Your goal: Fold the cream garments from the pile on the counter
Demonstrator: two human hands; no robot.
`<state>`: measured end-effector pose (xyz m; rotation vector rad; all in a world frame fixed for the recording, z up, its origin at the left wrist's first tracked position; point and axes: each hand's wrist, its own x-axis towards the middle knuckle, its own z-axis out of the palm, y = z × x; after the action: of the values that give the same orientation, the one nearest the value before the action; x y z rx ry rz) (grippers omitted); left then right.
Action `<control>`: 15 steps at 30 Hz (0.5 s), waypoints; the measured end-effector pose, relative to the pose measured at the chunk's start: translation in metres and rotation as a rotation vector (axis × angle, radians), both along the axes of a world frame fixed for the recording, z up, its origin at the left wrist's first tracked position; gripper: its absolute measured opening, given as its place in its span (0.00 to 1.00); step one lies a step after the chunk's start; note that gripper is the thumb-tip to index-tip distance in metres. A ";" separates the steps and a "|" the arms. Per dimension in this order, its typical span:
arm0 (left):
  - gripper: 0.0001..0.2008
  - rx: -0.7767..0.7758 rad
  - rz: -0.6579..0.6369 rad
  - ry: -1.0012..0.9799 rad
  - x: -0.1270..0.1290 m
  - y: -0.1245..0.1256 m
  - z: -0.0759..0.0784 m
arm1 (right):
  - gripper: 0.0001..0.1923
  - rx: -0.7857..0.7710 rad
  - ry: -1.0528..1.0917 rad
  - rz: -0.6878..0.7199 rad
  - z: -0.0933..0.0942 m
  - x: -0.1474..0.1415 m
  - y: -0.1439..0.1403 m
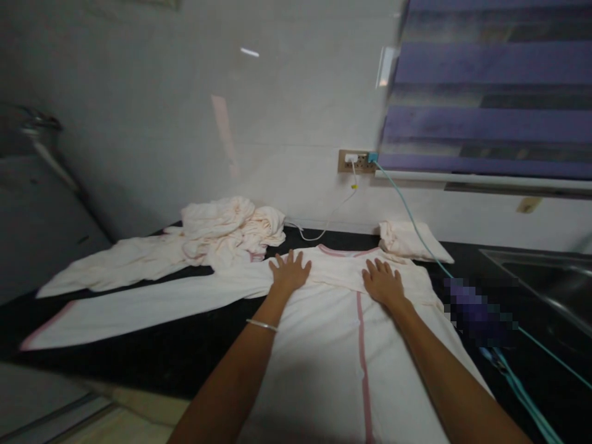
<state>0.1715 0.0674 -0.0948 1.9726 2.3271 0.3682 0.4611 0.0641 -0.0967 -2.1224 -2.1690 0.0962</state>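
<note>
A white nightgown with pink trim lies spread on the black counter, its collar toward the wall. One long sleeve stretches out to the left, ending in a pink cuff. My left hand rests flat on the upper left of the garment near the shoulder, fingers spread. Pressed flat on the upper right part is my right hand, its fingers slightly apart. Neither hand grips anything. The right sleeve cannot be clearly made out. The lower end of the garment runs out of view between my arms.
A heap of crumpled cream cloth lies at the back left of the counter. Behind the right shoulder sits a folded cloth. A wall socket feeds a white cable and a teal cord. At right is a sink.
</note>
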 end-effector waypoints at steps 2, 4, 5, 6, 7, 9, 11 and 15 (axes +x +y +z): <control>0.37 0.008 -0.026 0.003 -0.002 -0.005 0.004 | 0.33 0.006 -0.001 0.001 -0.001 0.000 0.000; 0.35 0.070 -0.039 0.041 -0.012 -0.015 0.011 | 0.33 0.016 0.000 -0.003 -0.003 0.001 0.001; 0.34 0.128 -0.031 0.073 -0.021 -0.022 0.016 | 0.33 0.021 0.000 -0.007 -0.003 0.001 0.001; 0.33 0.201 -0.016 0.113 -0.034 -0.031 0.020 | 0.33 0.026 0.001 -0.009 -0.004 0.000 0.001; 0.32 0.279 0.006 0.151 -0.049 -0.041 0.025 | 0.33 0.030 0.001 -0.011 -0.005 0.000 0.001; 0.30 0.376 0.029 0.213 -0.089 -0.063 0.034 | 0.33 0.037 0.000 -0.010 -0.006 0.000 0.001; 0.28 0.392 0.089 0.260 -0.138 -0.087 0.043 | 0.33 0.041 -0.004 -0.005 -0.008 0.000 0.001; 0.35 0.297 0.407 0.246 -0.245 -0.131 0.053 | 0.33 0.066 -0.020 -0.005 -0.011 0.001 0.002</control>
<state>-0.0735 -0.0638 -0.0420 1.7197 2.9946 0.5513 0.4616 0.0660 -0.1072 -2.1028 -2.1464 0.0028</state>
